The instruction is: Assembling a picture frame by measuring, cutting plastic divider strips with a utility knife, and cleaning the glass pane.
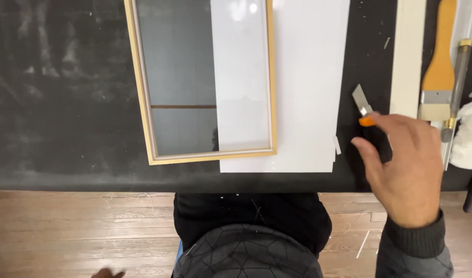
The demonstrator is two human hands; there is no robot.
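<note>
Fingers of your right hand (407, 167) spread open, empty, just over the orange-tipped scraper (363, 107) lying on the black table (66, 103), right of the white sheet (308, 77). Your left hand (106, 273) is barely visible; its grip, unclear.

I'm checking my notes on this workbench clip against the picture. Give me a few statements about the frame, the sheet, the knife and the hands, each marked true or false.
1. The light wooden picture frame lies partly over the white rectangular sheet. True.
2. The right hand is closed tightly around the orange-tipped utility knife. False: the hand is open, fingers spread, with the knife beside its fingertips on the black tabletop.
3. The wooden-handled flat paintbrush lies left of the frame. False: it lies at the far right, beyond the knife.
4. The left hand is barely visible at the bottom edge, away from the tabletop. True.
</note>
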